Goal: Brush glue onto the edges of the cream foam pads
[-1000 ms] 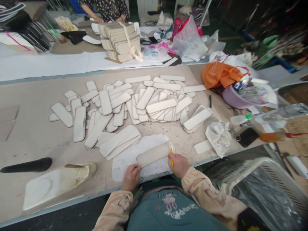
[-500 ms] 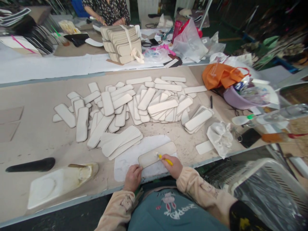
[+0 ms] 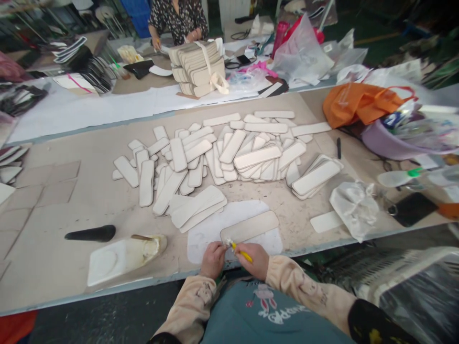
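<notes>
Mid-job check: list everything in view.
Strip: 1, beige, on sheet
Sheet: 1, white, near table edge
Brush: 1, yellow-handled, in right hand
Loose strips: many, off-white, mid-table
Cut container: 1, whitish, near left
Long object: 1, black, behind container
Squares: several, brownish, table's left
Pouch: 1, white, near right
Basin: 1, purple, right
Bag: 1, orange, by basin
Crate: 1, off-white, below table's right
Bundle: 1, beige, far table
Co-worker: 1, dark patterned top, behind far table
Small clutter: uncounted, mixed, around edges
Apron: 1, teal, on wearer
Left hand: 1, bare, at strip's left end
Right hand: 1, bare, holding brush
</notes>
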Demonstrator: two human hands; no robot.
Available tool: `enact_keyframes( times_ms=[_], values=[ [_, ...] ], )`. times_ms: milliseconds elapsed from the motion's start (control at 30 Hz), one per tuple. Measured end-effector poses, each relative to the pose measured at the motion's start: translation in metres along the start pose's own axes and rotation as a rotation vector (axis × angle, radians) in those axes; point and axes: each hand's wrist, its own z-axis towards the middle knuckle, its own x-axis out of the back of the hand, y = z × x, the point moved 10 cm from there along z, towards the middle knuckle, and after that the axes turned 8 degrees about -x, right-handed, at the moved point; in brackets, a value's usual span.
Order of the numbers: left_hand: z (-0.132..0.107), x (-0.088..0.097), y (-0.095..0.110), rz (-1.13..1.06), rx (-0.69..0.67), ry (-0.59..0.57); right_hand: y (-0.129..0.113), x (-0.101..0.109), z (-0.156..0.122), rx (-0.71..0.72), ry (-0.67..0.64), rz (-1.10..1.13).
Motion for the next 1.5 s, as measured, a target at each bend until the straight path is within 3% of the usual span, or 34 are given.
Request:
enact_keyframes(
  times_ms=[100, 233, 367, 433, 500, 600, 667, 767, 833, 1100, 1200, 1267, 1400, 1500],
  values=[
    [0.001, 0.000, 0.000, -0.004, 0.004, 0.002, 0.022, 0.013, 0.000, -0.100, 0.022, 0.081],
    [0.001, 0.000, -0.001, -0.023, 0.043, -0.009, 0.061, 0.060, -0.018, -0.233, 0.174, 0.129],
    [0.004, -0.001, -0.002, -0.088, 0.107, -0.125, 0.081, 0.101, -0.040, -0.266, 0.284, 0.182],
    [0.009, 0.009, -0.007, -0.100, 0.131, -0.138, 0.082, 0.115, -0.049, -0.252, 0.337, 0.237],
    [0.020, 0.034, -0.019, -0.020, 0.156, -0.068, 0.080, 0.125, -0.056, -0.237, 0.402, 0.292],
    [0.045, 0.077, -0.052, 0.229, 0.215, 0.017, 0.074, 0.134, -0.063, -0.211, 0.491, 0.361],
    [0.064, 0.092, -0.082, 0.366, 0.283, -0.052, 0.071, 0.135, -0.065, -0.192, 0.521, 0.391],
    [0.083, 0.088, -0.122, 0.436, 0.353, -0.308, 0.068, 0.135, -0.066, -0.155, 0.525, 0.413],
    [0.088, 0.081, -0.137, 0.420, 0.361, -0.448, 0.068, 0.137, -0.069, -0.134, 0.535, 0.424],
    [0.094, 0.082, -0.148, 0.351, 0.301, -0.578, 0.078, 0.142, -0.078, -0.151, 0.596, 0.440],
    [0.101, 0.097, -0.142, 0.380, 0.316, -0.542, 0.076, 0.148, -0.079, -0.128, 0.644, 0.448],
    [0.109, 0.114, -0.125, 0.425, 0.303, -0.458, 0.073, 0.156, -0.080, -0.097, 0.690, 0.455],
    [0.120, 0.139, -0.055, 0.397, 0.184, -0.311, 0.070, 0.171, -0.077, -0.072, 0.744, 0.477],
    [0.115, 0.120, 0.013, 0.135, 0.076, -0.398, 0.075, 0.176, -0.075, -0.075, 0.760, 0.553]
  ],
)
